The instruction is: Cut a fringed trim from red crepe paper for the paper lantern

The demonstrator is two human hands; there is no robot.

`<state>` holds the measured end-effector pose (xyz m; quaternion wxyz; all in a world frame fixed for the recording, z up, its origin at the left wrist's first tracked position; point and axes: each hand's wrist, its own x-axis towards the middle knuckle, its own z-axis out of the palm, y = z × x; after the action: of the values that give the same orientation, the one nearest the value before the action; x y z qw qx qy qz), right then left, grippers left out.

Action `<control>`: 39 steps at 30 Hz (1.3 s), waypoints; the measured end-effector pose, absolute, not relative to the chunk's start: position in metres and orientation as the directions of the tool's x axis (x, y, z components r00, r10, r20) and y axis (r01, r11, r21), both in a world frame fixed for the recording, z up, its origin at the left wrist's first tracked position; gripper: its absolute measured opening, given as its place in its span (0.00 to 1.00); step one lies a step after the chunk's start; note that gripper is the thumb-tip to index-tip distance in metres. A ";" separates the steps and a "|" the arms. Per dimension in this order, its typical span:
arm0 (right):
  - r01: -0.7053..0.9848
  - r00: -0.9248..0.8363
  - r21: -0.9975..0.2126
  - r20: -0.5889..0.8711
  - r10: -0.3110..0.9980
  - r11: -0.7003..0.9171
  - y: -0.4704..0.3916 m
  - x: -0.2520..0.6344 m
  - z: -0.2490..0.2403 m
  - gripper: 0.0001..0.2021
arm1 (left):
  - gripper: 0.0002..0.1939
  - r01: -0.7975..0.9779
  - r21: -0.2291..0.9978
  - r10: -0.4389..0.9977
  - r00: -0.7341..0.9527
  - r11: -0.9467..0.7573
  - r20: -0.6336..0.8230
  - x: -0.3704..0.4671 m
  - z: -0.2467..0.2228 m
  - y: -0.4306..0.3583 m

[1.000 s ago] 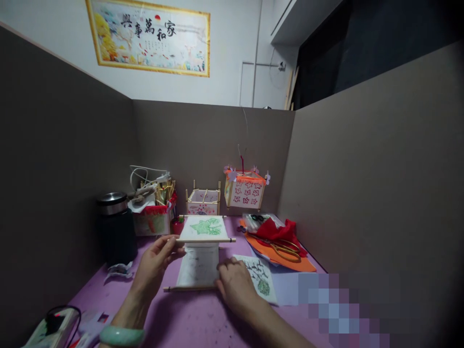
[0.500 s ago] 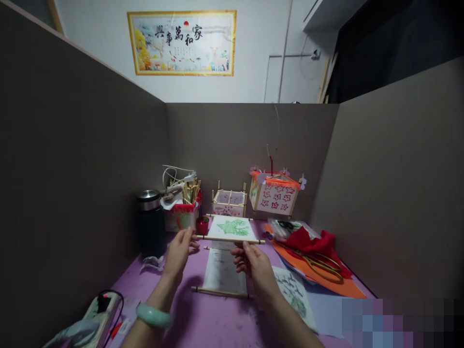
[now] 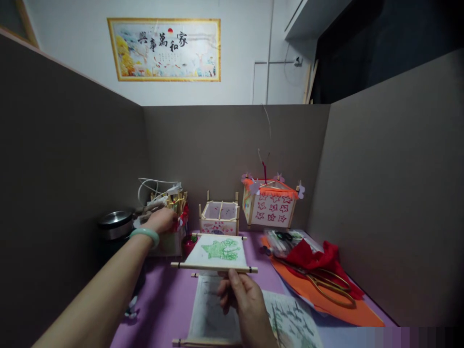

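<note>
My right hand pinches the front stick of a small stick-framed panel with a green print, holding it above the purple table. Beneath it lies another white panel with sticks at its ends. My left hand, with a green bangle on the wrist, reaches over the box of sticks at the back left. Its fingertips are hidden among the box's contents, so what they touch cannot be made out.
A dark thermos stands at the left. Behind are an open stick frame and a paper lantern. Gold-handled scissors, red cloth and orange paper lie right, near a printed sheet.
My left hand has left the panel's front stick and moved left and back to the box. My right hand still holds the panel, now lower in view. The camera view has shifted.
</note>
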<state>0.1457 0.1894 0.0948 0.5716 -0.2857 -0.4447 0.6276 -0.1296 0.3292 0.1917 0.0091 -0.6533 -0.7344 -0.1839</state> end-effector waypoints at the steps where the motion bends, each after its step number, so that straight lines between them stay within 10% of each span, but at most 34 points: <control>1: -0.460 -0.181 -0.886 0.154 0.971 0.054 0.190 0.146 0.095 0.25 | 0.12 0.971 0.227 0.963 -0.124 0.069 0.240 -0.133 0.192 0.332; 17: -0.418 -0.156 -0.908 0.107 0.982 0.033 0.197 0.145 0.096 0.28 | 0.23 0.968 -0.025 0.739 -0.174 0.249 0.651 -0.107 0.210 0.365; 39: -0.414 -0.076 -0.907 0.122 0.990 0.081 0.196 0.139 0.093 0.28 | 0.16 0.965 -0.098 0.756 -0.127 0.245 0.642 -0.102 0.204 0.386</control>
<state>0.1389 0.1963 0.0931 0.5933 -0.3319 -0.4339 0.5912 -0.1025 0.3855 0.2040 0.2991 -0.5891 -0.7301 -0.1745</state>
